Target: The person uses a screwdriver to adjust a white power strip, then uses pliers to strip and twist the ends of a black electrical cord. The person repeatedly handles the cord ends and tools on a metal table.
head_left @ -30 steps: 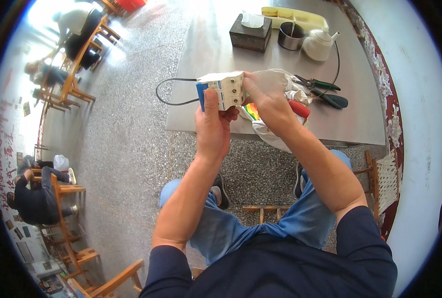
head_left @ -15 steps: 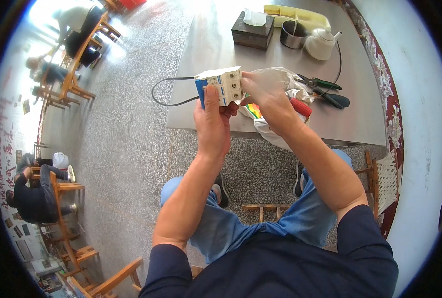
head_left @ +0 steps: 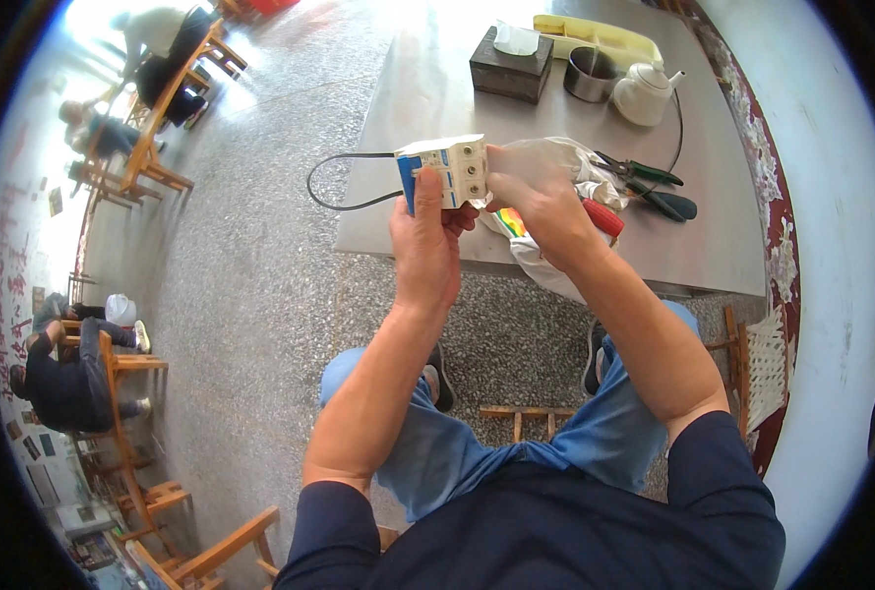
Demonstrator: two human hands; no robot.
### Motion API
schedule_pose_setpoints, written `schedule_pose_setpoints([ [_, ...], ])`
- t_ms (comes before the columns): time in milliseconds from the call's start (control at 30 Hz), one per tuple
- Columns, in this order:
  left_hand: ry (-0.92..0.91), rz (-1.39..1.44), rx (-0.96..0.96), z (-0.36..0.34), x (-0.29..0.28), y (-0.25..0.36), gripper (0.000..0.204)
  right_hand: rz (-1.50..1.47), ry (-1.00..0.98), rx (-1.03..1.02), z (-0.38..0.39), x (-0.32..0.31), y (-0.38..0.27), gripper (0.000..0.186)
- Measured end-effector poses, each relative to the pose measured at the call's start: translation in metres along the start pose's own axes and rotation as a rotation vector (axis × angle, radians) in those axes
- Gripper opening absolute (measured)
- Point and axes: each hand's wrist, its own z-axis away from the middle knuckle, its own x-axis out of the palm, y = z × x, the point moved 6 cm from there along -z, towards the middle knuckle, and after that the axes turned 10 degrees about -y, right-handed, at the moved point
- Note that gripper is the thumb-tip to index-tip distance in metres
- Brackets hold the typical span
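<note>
My left hand grips a white-and-blue circuit breaker above the table's near edge, thumb on its face. Screw holes line its right-hand part. From its left side a black cable bows out in a loop. My right hand is at the breaker's right end, fingers bent against it and partly smeared by motion; anything pinched in them is hidden. Beneath that hand lie a crumpled white bag and a red handle. Pliers with dark green handles rest just to the right.
On the metal table stand a dark tissue box, a steel cup, a white teapot and a pale yellow tray. A wall runs along the right. People sit by wooden benches at left.
The whole view has shifted slightly, so table things appear a little lower and to the right. My left hand keeps its grip on the breaker; my right fingers stay at its right end.
</note>
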Motion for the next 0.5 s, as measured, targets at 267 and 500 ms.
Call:
schedule_pose_setpoints([
  [267,-0.078,-0.033,-0.083,-0.006,0.0,-0.016,0.044,-0.05,-0.025,0.017,0.0,0.006,0.003,0.053],
  [500,-0.159,-0.041,-0.133,-0.002,0.004,-0.025,0.048,-0.051,0.155,0.004,-0.001,-0.009,0.009,0.063],
])
